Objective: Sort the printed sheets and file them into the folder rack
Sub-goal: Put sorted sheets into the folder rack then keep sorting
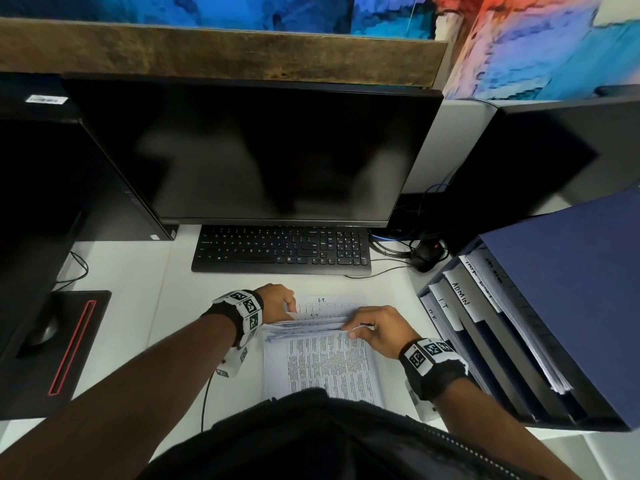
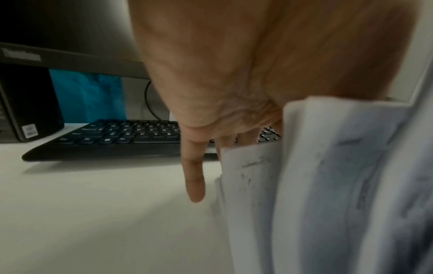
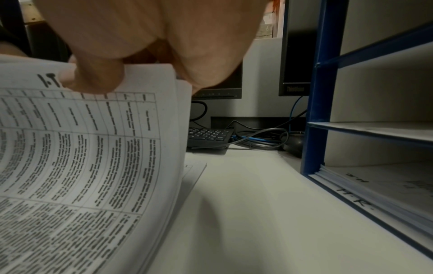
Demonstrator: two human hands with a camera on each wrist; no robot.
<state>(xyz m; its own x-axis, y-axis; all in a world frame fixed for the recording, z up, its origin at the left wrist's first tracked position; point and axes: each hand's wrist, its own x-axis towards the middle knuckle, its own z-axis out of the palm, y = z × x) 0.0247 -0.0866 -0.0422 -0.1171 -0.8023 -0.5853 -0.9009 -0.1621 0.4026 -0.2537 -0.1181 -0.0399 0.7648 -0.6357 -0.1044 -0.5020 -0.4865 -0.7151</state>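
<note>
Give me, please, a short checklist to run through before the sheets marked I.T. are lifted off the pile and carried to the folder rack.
1. Right hand has a hold: ok, thumb and fingers pinch the raised sheets.
2. Left hand has a hold: ok, it grips the opposite edge of the raised sheets.
3. Heading read: ok, the raised sheet's top shows I.T. in the right wrist view.
4. Matching slot exists: ok, the folder rack carries an I.T. tab beside ADMIN.
5. All lifted sheets are I.T.: cannot tell, the lower ones are hidden.
6. Path to the rack: ok, the desk between pile and rack is bare.
</note>
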